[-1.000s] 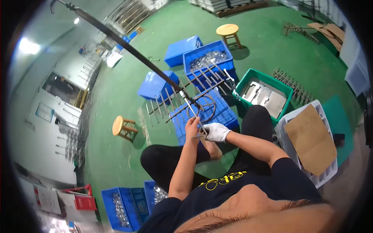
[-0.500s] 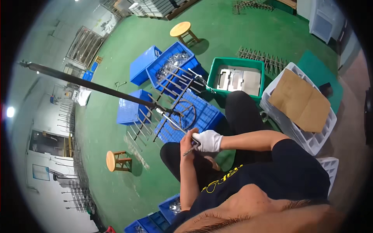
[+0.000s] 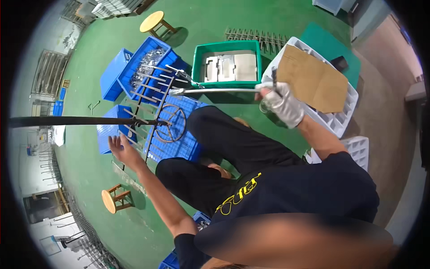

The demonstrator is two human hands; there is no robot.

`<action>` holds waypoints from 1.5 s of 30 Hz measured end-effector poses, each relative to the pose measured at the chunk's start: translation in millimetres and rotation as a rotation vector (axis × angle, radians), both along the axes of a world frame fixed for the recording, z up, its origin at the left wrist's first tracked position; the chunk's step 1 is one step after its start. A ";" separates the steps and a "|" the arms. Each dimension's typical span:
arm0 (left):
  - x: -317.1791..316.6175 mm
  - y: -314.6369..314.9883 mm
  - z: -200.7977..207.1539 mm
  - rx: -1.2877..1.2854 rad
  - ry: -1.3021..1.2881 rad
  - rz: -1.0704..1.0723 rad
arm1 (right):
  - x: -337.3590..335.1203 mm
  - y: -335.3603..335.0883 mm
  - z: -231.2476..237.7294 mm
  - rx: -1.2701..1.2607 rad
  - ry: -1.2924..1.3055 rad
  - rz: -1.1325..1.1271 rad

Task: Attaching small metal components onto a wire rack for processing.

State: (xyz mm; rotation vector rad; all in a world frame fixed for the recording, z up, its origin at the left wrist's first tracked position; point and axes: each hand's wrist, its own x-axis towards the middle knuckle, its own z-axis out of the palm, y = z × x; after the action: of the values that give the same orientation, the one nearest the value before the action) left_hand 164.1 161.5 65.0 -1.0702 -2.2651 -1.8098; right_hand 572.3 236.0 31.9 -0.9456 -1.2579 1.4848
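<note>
Silver rod [image 3: 224, 90] lies almost level at twelve o'clock in our view, above our bent knees, with its head pointing to nine o'clock. Our right hand [image 3: 284, 105], gloved in white, grips its other end at about two o'clock, fingers closed around it; a short dark bar juts up past them. Our right forearm slants inward from the elbow, pointing between ten and eleven o'clock.

Our left hand [image 3: 125, 152], bare, is raised at nine o'clock with its fingers loosely spread and no object visible in them. That arm reaches well away from the body toward eleven o'clock. The hand is near a dark pole [image 3: 76, 121] and a pronged rack [image 3: 163, 102]; we cannot tell whether it touches either.

Beneath part of the rack is a blue crate [image 3: 186, 148]. At twelve o'clock, beyond the rod, we see a green bin [image 3: 228, 46] holding flat pale pieces. Just beyond our glove, toward two o'clock, brown cardboard [image 3: 313, 80] lies over a white compartmented tray [image 3: 338, 123].
</note>
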 end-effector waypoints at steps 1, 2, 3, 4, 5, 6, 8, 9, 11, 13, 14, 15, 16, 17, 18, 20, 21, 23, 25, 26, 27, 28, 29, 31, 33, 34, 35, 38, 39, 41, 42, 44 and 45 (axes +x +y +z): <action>-3.0 17.4 -1.7 0.033 0.012 0.004 | 17.4 7.1 -6.9 -0.054 -0.024 0.012; -12.9 30.1 -1.3 0.070 0.030 0.016 | 29.2 9.6 -14.6 -0.105 -0.042 0.032; -20.4 39.6 -4.1 0.065 0.024 0.014 | 35.2 8.6 -31.3 -0.110 -0.146 -0.009; -31.0 46.8 -6.4 0.070 -0.001 -0.009 | 35.4 9.3 -57.1 -0.112 -0.243 -0.041; -40.6 56.9 -9.1 0.078 -0.028 -0.036 | 35.4 7.3 -82.5 -0.111 -0.243 -0.037; -50.1 64.2 -12.7 0.085 -0.055 -0.060 | 33.5 -0.3 -110.2 -0.124 -0.376 -0.038; -63.2 73.6 -23.4 0.088 -0.088 -0.073 | 29.3 -15.9 -174.5 -0.324 -0.380 -0.055; -68.9 74.5 -28.0 0.060 -0.142 -0.104 | 28.3 -25.4 -206.7 -0.509 -0.247 -0.071; -69.4 77.2 -37.5 -0.001 -0.260 -0.177 | 40.9 -44.6 -264.6 -0.794 -0.079 -0.186; -72.9 82.5 -43.0 -0.033 -0.325 -0.211 | 61.3 -63.5 -326.4 -0.989 -0.039 -0.214; -74.9 88.2 -45.4 -0.031 -0.320 -0.193 | 73.4 -68.0 -353.0 -1.077 -0.065 -0.208; -79.8 89.0 -47.7 -0.028 -0.309 -0.160 | 64.3 -57.7 -348.0 -1.079 -0.075 -0.195; -84.7 90.0 -49.7 -0.025 -0.297 -0.127 | 54.8 -46.0 -343.1 -0.946 -0.279 -0.038; -89.5 91.0 -50.9 -0.020 -0.286 -0.096 | 44.5 -33.1 -338.2 -0.801 -0.474 0.116; -90.2 92.3 -56.7 -0.022 -0.298 -0.085 | 38.6 -21.2 -328.2 -0.652 -0.670 0.264; -93.4 92.0 -59.5 -0.037 -0.253 -0.048 | 10.2 8.0 -292.8 -0.321 -1.024 0.568; -96.2 90.8 -59.0 -0.046 -0.227 -0.028 | -9.1 23.8 -275.2 -0.138 -1.184 0.720; -94.0 92.5 -56.3 -0.052 -0.203 -0.011 | -53.7 88.0 -260.0 0.259 -0.979 0.299; -89.4 81.9 -59.9 -0.052 -0.219 0.004 | -96.2 141.4 -231.8 0.033 -0.811 0.120; -87.2 77.4 -59.8 -0.050 -0.225 0.011 | -110.6 174.3 -261.0 0.109 -1.079 0.099; -90.1 77.2 -59.3 -0.040 -0.223 0.027 | -130.3 205.2 -274.7 0.084 -0.901 0.113; -93.5 82.8 -57.2 -0.034 -0.213 0.041 | -147.7 234.5 -292.2 0.099 -1.000 0.192; -93.8 84.7 -58.1 -0.043 -0.217 0.037 | -158.9 252.4 -315.4 0.111 -1.105 0.280; -88.7 94.3 -65.1 -0.055 -0.243 0.011 | -158.0 270.2 -371.2 0.223 -1.225 0.169; -88.6 90.9 -67.9 -0.091 -0.254 0.027 | -169.7 279.8 -407.4 0.321 -1.325 0.086; -86.5 91.1 -65.8 -0.078 -0.258 0.022 | -175.4 294.6 -415.9 0.312 -1.429 0.153; -83.6 96.4 -65.5 -0.061 -0.268 0.004 | -174.5 313.3 -422.4 0.299 -1.542 0.208; -83.2 95.4 -65.8 -0.035 -0.288 -0.013 | -185.5 327.2 -422.7 0.196 -1.386 0.000; -83.6 94.0 -67.0 -0.047 -0.294 -0.013 | -191.8 325.8 -416.0 0.111 -0.994 -0.309; -86.2 90.9 -67.3 -0.054 -0.296 -0.011 | -186.3 315.7 -397.6 0.140 -1.375 -0.107; -86.5 88.2 -67.5 -0.057 -0.297 -0.010 | -180.2 307.9 -387.9 0.162 -1.748 0.109; -85.6 79.2 -62.6 -0.012 -0.260 0.005 | -168.6 294.0 -357.7 0.236 -1.651 0.086; -83.1 75.7 -59.6 0.039 -0.223 0.018 | -161.4 291.8 -336.7 0.309 -1.552 0.058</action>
State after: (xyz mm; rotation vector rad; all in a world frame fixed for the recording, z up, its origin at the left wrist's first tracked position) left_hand 80.9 237.3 5.4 -0.8783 -2.3357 -2.0498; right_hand 411.0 527.9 -304.7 -1.9198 -2.4428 0.3043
